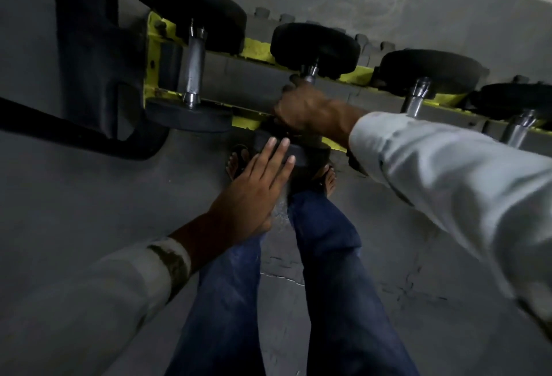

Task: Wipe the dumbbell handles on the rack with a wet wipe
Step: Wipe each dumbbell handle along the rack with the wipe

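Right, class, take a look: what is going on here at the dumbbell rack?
A person stands at a yellow rack of dumbbells. Their right hand grips the handle of the second dumbbell from the left, while the left hand rests flat, fingers straight, on that dumbbell's near plate. No wipe shows; the right hand may hide it. The other handles are untouched.

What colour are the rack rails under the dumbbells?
The rails are yellow, with the paint worn in places. The head view, the only one, shows it.
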A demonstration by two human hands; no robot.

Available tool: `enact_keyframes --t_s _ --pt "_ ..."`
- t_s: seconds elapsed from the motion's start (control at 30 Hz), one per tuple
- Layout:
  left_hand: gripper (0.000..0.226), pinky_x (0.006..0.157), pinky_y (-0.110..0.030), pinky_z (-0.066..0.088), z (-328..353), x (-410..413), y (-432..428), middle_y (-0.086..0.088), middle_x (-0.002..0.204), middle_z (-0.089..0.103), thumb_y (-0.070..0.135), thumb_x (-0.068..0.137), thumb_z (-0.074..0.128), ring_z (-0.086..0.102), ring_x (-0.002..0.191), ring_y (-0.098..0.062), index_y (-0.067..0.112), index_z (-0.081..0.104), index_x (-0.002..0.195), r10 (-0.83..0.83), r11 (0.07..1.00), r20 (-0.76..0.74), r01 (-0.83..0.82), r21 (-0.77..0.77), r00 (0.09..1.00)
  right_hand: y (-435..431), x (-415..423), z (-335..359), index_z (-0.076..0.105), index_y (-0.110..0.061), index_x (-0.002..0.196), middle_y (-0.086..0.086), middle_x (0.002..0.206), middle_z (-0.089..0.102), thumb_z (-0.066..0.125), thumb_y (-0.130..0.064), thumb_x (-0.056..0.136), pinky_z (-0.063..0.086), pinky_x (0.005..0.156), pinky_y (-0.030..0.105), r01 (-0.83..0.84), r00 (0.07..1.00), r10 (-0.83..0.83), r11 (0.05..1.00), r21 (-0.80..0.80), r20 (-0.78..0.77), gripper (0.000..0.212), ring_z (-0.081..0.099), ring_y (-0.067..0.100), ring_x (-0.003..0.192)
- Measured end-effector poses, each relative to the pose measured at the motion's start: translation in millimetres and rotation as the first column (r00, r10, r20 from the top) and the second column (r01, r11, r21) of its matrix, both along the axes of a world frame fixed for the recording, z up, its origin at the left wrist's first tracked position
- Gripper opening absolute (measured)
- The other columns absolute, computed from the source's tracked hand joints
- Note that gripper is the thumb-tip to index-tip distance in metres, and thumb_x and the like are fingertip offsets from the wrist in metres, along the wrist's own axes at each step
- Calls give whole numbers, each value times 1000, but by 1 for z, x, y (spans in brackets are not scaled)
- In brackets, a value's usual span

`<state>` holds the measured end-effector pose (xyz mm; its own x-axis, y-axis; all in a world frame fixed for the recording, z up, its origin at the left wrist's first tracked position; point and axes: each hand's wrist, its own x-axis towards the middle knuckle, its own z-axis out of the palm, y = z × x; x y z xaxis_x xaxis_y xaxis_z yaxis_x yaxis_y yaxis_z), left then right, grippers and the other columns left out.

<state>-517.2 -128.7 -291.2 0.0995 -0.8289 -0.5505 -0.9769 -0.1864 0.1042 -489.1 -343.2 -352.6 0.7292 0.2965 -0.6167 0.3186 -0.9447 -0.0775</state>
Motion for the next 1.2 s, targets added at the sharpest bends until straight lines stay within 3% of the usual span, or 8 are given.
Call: enact_keyframes --t_s 0.13,0.23,0.4,0.5,0.6,0.9,1.1,1.2 --pt "119 126 -54 10 2 -9 -3 -36 161 -25 58 86 61 -13 153 -51 -5 -9 160 57 998 18 -57 17 998 -1 -7 5 70 -14 69 4 69 69 38 -6 81 58 72 31 -76 957 59 996 51 285 35 68 21 57" --pt "118 127 -54 8 6 -18 -6 -35 160 -29 57 88 59 -16 153 -51 -5 -13 159 121 992 6 -121 32 993 -7 1 20 69 -13 98 9 100 70 46 -24 98 43 96 37 -68 998 70 985 156 -6 25 66 27 97" --pt "111 126 -53 2 11 -33 -13 -35 158 -32 53 95 51 -22 151 -51 -7 -18 156 252 966 -14 -251 70 968 -11 -34 16 66 -15 109 11 109 59 49 -29 98 47 78 40 142 972 -202 910 390 119 25 59 31 99" --pt "112 126 -54 -1 7 -35 -14 -35 158 -32 54 93 52 -22 151 -51 -8 -17 156 253 966 -11 -252 59 967 -9 -69 0 58 -15 104 9 106 57 55 -31 94 47 70 37 552 750 -660 596 584 -35 20 60 29 88" --pt "108 127 -56 5 1 -31 -10 -36 159 -29 48 93 53 -19 151 -52 -8 -14 157 239 971 -32 -238 34 970 5 -88 -12 56 -10 108 2 97 65 67 -17 88 48 71 28 800 262 -921 42 598 -287 24 62 16 83" --pt "115 125 -58 10 -4 -31 -7 -37 158 -29 54 93 54 -20 150 -54 -9 -19 155 198 980 -39 -197 36 979 -28 -45 -46 63 -3 86 13 80 62 57 14 73 50 60 28 399 -345 -430 -872 284 -834 22 59 21 69" --pt "114 125 -57 12 0 -23 -5 -34 159 -31 49 91 57 -22 151 -51 -6 -18 156 185 982 -70 -182 46 980 -36 -12 -64 60 -11 113 16 124 59 56 -31 84 60 76 44 131 -192 118 -981 -145 -974 36 63 35 106" --pt "114 125 -57 11 3 -20 -5 -33 160 -31 49 89 59 -21 151 -50 -4 -14 158 164 986 -77 -161 44 983 -27 -8 -51 60 -7 114 16 99 67 50 -19 95 57 71 36 32 -324 56 -997 -70 -945 25 67 30 83"
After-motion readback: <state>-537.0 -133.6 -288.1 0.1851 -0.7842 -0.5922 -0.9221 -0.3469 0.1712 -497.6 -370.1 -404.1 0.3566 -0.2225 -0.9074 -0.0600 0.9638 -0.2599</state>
